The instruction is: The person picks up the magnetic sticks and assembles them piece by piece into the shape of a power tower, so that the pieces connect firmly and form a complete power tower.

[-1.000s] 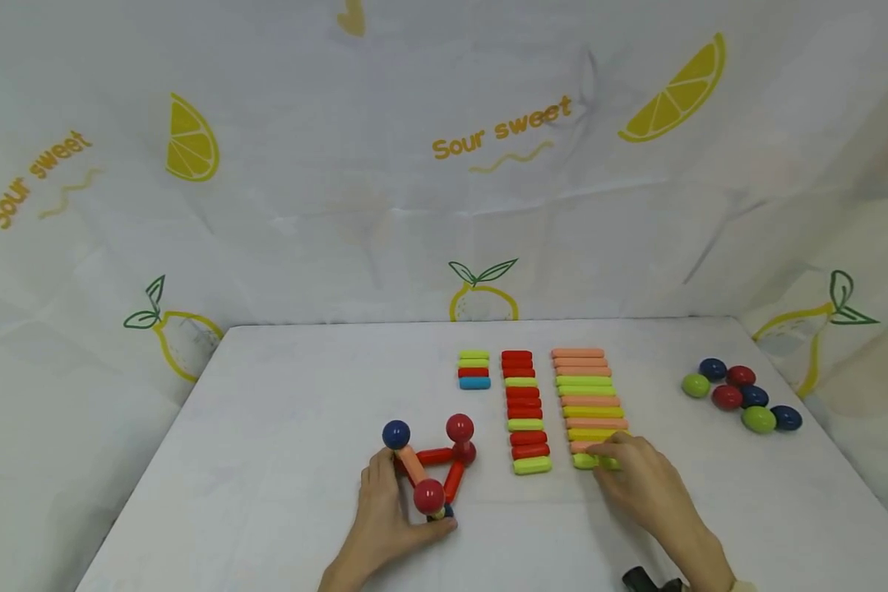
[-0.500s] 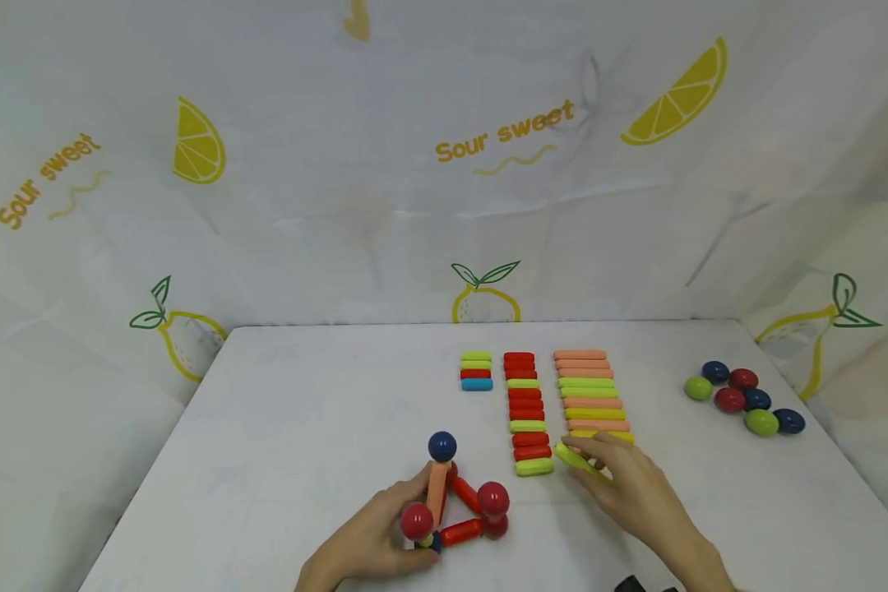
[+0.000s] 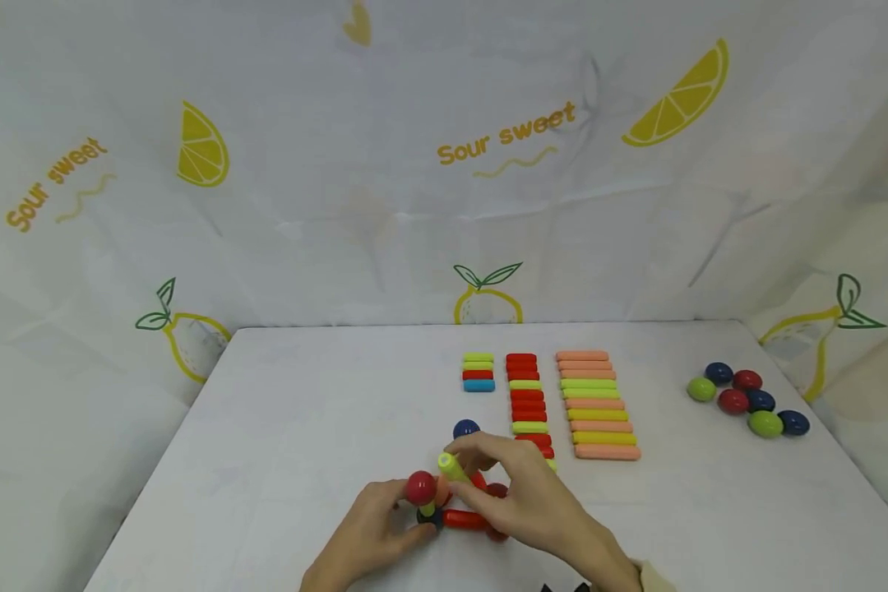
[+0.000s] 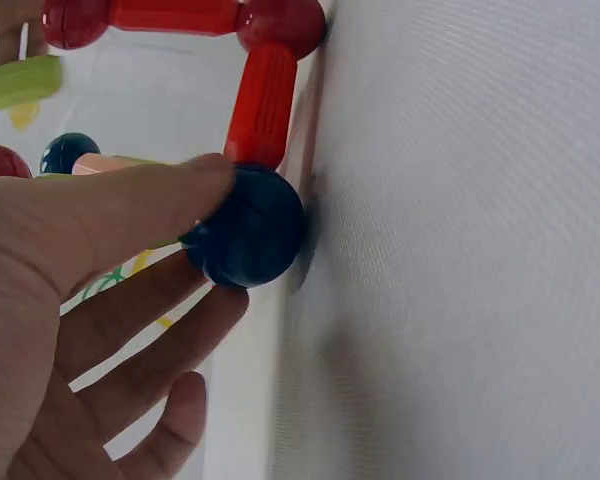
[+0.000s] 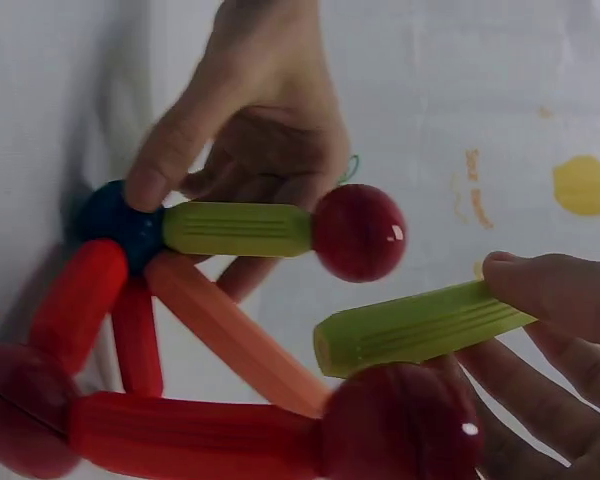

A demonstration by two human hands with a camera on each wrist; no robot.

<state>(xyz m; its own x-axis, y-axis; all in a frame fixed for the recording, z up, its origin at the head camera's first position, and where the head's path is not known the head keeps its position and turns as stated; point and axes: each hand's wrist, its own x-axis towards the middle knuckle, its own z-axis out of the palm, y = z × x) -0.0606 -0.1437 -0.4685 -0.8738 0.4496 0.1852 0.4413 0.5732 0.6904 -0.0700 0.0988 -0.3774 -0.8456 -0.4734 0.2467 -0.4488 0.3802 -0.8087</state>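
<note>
My left hand (image 3: 370,524) holds a frame of rods and balls at its near corner. The left wrist view shows its thumb and fingers about a dark blue ball (image 4: 248,230). From that ball a short green rod (image 5: 238,229) carries a red ball (image 5: 359,233); red rods (image 5: 195,437) and a salmon rod (image 5: 235,330) also belong to the frame. My right hand (image 3: 536,497) pinches a long yellow-green rod (image 3: 451,467) above the frame, its free end apart from the upper near red ball in the head view. This hand partly covers the frame's far side there.
Short rods lie in two columns, a small one (image 3: 478,374) and a longer one (image 3: 527,395). To their right is a column of long rods (image 3: 598,403). Several loose balls (image 3: 733,401) sit on the right of the white table (image 3: 303,395). A lemon-print cloth (image 3: 340,247) hangs behind.
My right hand has lifted the yellow-green rod from the near end of the long column and brought it left over the frame. My left hand has turned the frame and shifted it slightly.
</note>
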